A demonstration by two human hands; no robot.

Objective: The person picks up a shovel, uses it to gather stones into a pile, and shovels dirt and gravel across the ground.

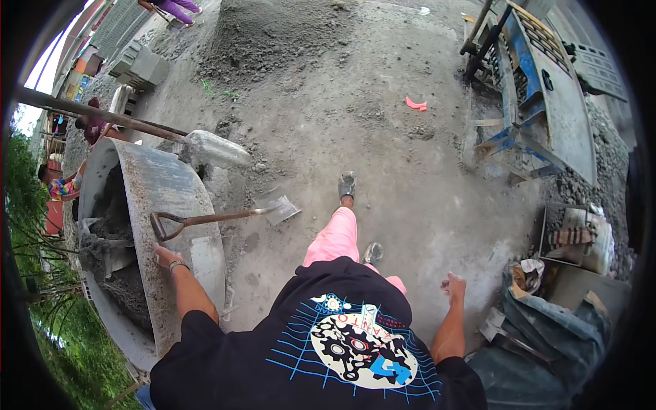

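Note:
My left hand (pixel 171 260) is at the rusty rim of a large grey mixer drum (pixel 179 179), just below the D-shaped grip of a shovel (pixel 219 217). Its fingers are stretched out and hold nothing; whether they press on the rim I cannot tell. The shovel leans on the drum, with its flat metal blade down on the ground. Wet grey mix (pixel 126 273) coats the drum's inside. On the other side of my body, my right hand (pixel 454 287) hangs in the air, fingers loosely bent and apart, with nothing in it.
Ahead rises a heap of gravel (pixel 266 34). A blue-and-grey metal machine (pixel 547 102) stands at the right, above a dark tarp (pixel 547 335). Long poles (pixel 102 117) cross the left side near stacked grey blocks (pixel 140 65). Other people (pixel 99 126) are beyond the drum. A pink scrap (pixel 415 104) lies on the ground.

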